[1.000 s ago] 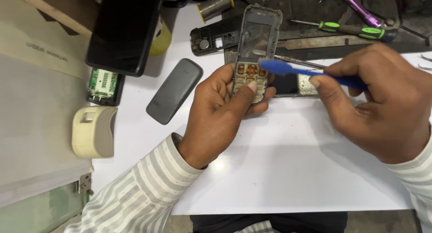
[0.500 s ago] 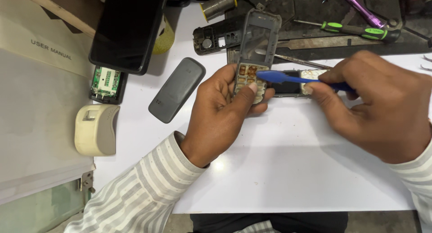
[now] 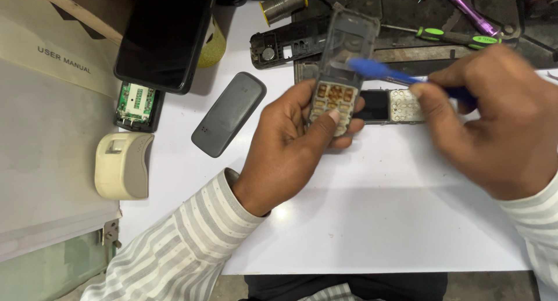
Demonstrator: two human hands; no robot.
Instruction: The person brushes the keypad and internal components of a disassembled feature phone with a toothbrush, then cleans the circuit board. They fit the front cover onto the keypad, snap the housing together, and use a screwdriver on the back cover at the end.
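My left hand [image 3: 290, 147] grips an opened grey phone front housing [image 3: 343, 63], upright, with its keypad side and brownish contacts facing me and the thumb pressed on its lower part. My right hand [image 3: 494, 121] holds a blue tool [image 3: 383, 73] like a pen, its tip reaching over the upper window of the housing. Just behind the hands a phone circuit board with a dark screen and white keypad sheet [image 3: 386, 106] lies flat on the white table [image 3: 378, 219].
A grey phone back cover [image 3: 228, 114] lies left of my left hand. Farther left are a black smartphone [image 3: 164, 36], a green circuit module [image 3: 137, 103], a cream plastic device [image 3: 122, 164] and a manual. At the back sit a black phone frame [image 3: 288, 45], solder spool [image 3: 283, 3] and green-handled screwdriver [image 3: 459, 38].
The blue tool's tip has swung up from the keypad area to the upper window of the housing. My left hand keeps the same hold on the housing.
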